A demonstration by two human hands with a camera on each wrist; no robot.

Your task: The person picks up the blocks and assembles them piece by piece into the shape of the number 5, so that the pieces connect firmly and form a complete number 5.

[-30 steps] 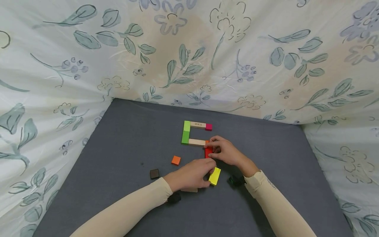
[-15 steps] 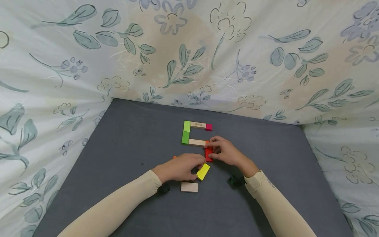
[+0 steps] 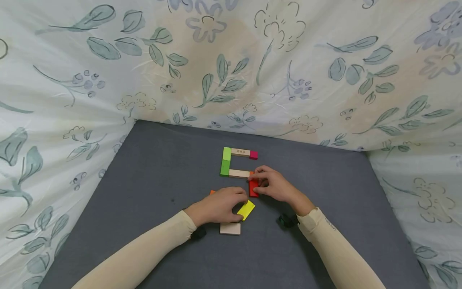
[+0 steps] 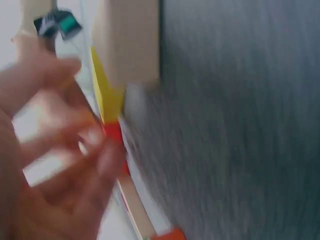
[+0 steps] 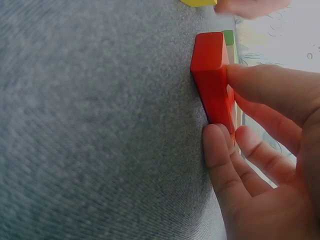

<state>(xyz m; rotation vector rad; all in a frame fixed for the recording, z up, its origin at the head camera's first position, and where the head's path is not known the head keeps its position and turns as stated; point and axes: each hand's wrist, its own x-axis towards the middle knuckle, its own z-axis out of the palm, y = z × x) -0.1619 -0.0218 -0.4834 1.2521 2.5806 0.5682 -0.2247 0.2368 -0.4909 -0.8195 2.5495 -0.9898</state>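
My left hand (image 3: 221,204) pinches a yellow block (image 3: 247,210) between thumb and fingers, a little above or on the dark cloth; its exact height I cannot tell. In the left wrist view the yellow block (image 4: 111,102) shows partly behind a blurred beige block (image 4: 135,42). A red block (image 3: 254,188) lies just beyond, its near end facing the yellow one across a small gap. My right hand (image 3: 275,184) holds that red block (image 5: 212,75) along its sides with thumb and fingertips. The red block continues from an orange block (image 3: 251,173), mostly covered by fingers.
Light green (image 3: 226,153) and dark green (image 3: 225,168) blocks, two beige strips (image 3: 240,174) and a magenta block (image 3: 254,155) form an open outline. A loose beige block (image 3: 229,229) lies below my left hand, which partly hides an orange block (image 3: 212,192).
My left hand has moved left and slightly away from me, carrying the yellow block with it. The beige block below is now uncovered. My right hand stays at the red block.
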